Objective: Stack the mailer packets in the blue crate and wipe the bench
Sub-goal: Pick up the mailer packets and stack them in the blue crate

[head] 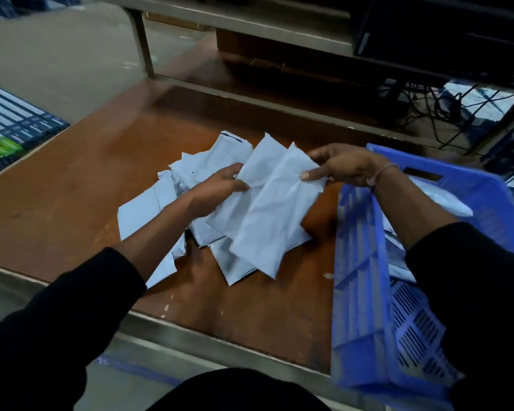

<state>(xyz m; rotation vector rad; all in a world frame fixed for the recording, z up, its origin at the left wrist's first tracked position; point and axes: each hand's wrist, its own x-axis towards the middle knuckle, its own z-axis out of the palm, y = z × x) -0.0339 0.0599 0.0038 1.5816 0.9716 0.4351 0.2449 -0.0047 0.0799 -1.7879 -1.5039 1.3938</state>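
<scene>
Mailer packets (166,203), pale grey and crumpled, lie in a loose overlapping heap on the brown bench (72,179), just left of the blue crate (359,262). Farthest from the crate, at the bench's left edge, flat boxes (15,126) with dark and green ends sit in a row. Nearer the crate, the left hand (220,185) presses onto the heap, fingers curled around the edge of a fanned bunch of packets (267,209) raised a little above the rest. The right hand (344,169), closest to the crate and partly over its near rim, pinches the upper right corner of that same bunch between thumb and fingers; a thin band (383,170) circles that wrist. Inside the crate a few pale packets already lie against its slotted floor. Beyond the crate, dark cables (445,111) tangle under a shelf.
</scene>
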